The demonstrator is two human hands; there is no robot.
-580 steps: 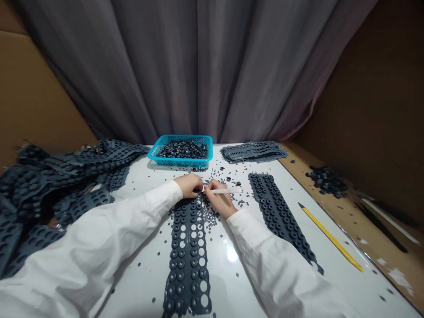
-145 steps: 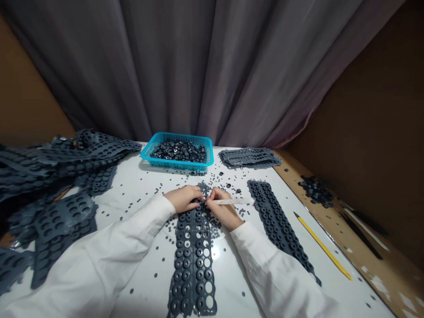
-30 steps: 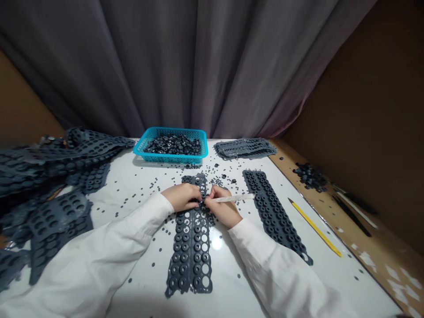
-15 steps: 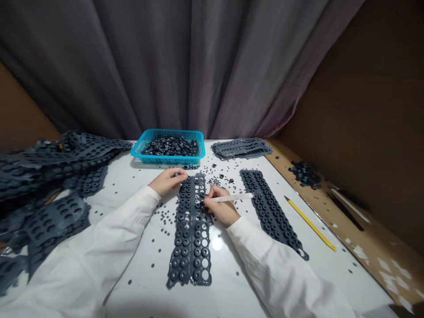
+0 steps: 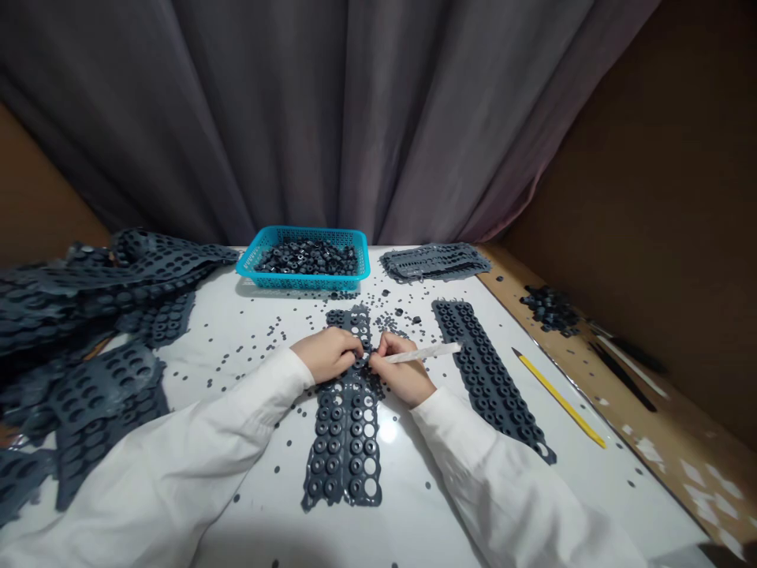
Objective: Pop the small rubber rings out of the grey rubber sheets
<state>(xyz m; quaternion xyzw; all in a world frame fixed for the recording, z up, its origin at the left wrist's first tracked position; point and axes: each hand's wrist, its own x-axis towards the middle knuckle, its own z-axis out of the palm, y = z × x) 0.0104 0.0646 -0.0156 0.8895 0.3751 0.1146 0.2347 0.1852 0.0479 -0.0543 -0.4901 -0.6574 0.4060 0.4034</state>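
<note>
A dark grey rubber sheet [image 5: 343,450] with rows of round ring-shaped parts lies lengthwise in front of me; several round holes along its right side are bare. My left hand [image 5: 329,353] rests over its upper half, fingers curled and fingertips down at the ring rows; what they pinch is too small to make out. Close by on the right edge, my right hand [image 5: 403,369] grips a slim white pen-like tool [image 5: 429,353] like a pencil. The tool's working tip is hidden by the fingers. Small dark discs are scattered around the sheet.
A blue basket [image 5: 303,280] of loose dark rings stands at the back. Another ringed sheet [image 5: 494,379] and a yellow craft knife or pencil-like stick [image 5: 559,398] lie right. Flat strips [image 5: 436,262] sit behind. Rubber sheets [image 5: 106,386] pile up left; dark parts [image 5: 550,309] heap on the right ledge.
My left hand has moved from the sheet's upper left edge right and toward me, onto the ring rows beside my right hand. The right hand stays at the right edge with the white tool.
</note>
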